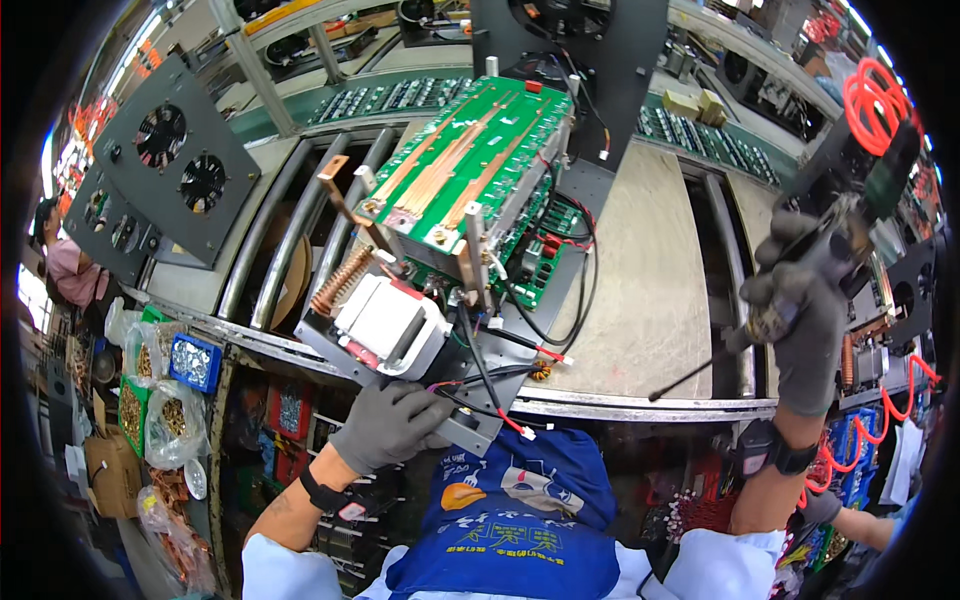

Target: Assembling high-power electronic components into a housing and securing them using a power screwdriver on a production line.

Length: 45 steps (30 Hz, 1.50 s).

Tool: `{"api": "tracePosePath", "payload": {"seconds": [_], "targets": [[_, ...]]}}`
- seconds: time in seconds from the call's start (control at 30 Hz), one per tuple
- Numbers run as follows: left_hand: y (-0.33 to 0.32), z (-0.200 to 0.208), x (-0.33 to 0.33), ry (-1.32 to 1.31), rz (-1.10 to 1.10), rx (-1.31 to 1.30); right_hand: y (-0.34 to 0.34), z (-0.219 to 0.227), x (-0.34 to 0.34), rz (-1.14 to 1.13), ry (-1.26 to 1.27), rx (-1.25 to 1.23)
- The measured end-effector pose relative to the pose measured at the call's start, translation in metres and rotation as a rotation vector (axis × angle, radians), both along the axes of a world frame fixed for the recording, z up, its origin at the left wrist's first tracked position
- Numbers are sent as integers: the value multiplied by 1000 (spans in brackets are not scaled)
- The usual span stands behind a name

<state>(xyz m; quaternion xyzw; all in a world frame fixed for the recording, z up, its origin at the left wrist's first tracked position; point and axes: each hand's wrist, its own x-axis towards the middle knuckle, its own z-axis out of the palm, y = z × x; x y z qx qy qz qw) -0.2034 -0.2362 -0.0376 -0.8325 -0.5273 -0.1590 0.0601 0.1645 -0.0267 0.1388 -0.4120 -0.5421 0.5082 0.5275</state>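
Green circuit board (478, 160), copper strips (446, 153) atop; grey chassis (474, 431).

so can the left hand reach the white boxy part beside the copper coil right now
Probably yes: the left hand rests at the near edge of the metal base, close to the white boxy part, and nothing obvious blocks the way; the dark cables lie mostly off to the right.

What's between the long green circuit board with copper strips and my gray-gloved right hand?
In the head view, from long board to right hand: a smaller green board, black cables, a pale flat panel, then a metal roller.
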Motion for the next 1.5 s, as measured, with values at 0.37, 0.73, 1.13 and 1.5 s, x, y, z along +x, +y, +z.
{"api": "tracePosePath", "payload": {"seconds": [0.37, 0.73, 1.13, 1.5], "targets": [[11, 2, 54, -99, 126, -64, -40, -110, 139, -316, -306, -244], [83, -11, 178, -424, 170, -54, -88, -220, 210, -629, -351, -347], [81, -14, 178, -397, 142, 12, -31, -26, 183, -422, -202, 226], [82, -15, 164, -438, 107, -11, -1, -129, 296, -542, -911, -127]]}}
